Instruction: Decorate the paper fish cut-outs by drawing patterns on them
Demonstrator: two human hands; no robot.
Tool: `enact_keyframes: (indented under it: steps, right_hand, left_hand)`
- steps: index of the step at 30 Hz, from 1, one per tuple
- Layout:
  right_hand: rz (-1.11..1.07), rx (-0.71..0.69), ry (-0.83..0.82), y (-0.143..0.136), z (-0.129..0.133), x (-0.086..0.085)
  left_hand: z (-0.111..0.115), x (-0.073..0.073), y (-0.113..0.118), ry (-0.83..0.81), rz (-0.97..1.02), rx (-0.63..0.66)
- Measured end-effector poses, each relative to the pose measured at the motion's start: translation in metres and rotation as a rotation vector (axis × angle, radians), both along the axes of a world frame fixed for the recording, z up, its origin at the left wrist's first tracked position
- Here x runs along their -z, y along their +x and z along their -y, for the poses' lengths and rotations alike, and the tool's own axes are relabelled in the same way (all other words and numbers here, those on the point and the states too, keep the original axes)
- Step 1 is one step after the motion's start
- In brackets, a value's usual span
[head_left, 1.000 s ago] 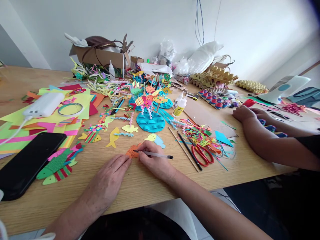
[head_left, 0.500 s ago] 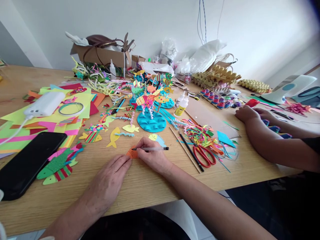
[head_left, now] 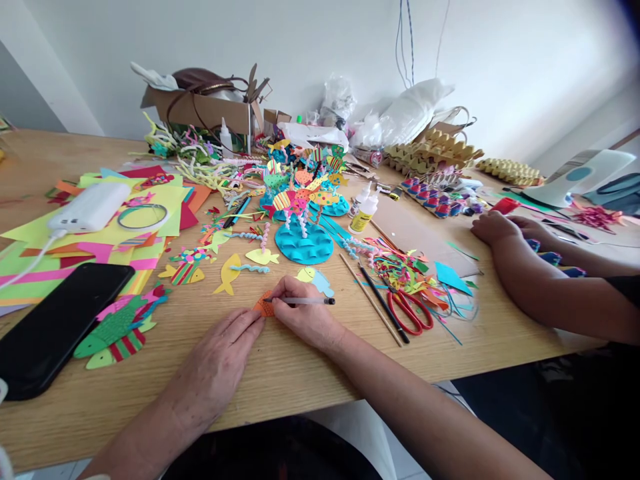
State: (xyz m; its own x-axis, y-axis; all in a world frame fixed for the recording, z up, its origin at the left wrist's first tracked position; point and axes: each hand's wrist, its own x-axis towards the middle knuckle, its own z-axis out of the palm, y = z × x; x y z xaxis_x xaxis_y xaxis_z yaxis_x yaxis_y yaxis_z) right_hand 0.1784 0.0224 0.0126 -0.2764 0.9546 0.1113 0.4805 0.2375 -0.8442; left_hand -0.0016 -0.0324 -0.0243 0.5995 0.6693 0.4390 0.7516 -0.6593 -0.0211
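The left hand (head_left: 220,347) is keeping its place, fingers together on the edge of the orange paper (head_left: 266,309); whether they are pinching cannot be told. The right hand (head_left: 305,312) is sitting closer to it than a second ago, its thumb and fingers clamping a pen (head_left: 315,301) now lying nearer level. A white bottle (head_left: 363,213) is bearing a yellow label, its print too small to read. The orange paper is lying between both hands' fingertips, under the pen's tip.
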Motion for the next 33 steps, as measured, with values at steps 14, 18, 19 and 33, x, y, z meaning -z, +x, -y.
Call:
enact_keyframes:
  steps: [14,18,19,33]
  right_hand:
    - [-0.015,0.04,0.021,0.0027,-0.0003,0.0003]
    - [0.001,0.026,0.017,0.0025,0.0007,-0.0009]
    - [-0.003,0.021,0.01,0.0024,0.0008,-0.0008]
    - [-0.013,0.021,-0.004,0.001,-0.0013,0.0003]
  left_hand:
    - [0.0002,0.0016,-0.0006,0.006,0.008,-0.004]
    - [-0.0003,-0.0003,0.0002,0.019,0.011,0.011]
    - [-0.0002,-0.0007,0.0004,0.018,0.016,0.01]
    - [-0.0006,-0.0005,0.0004,-0.011,0.035,0.004]
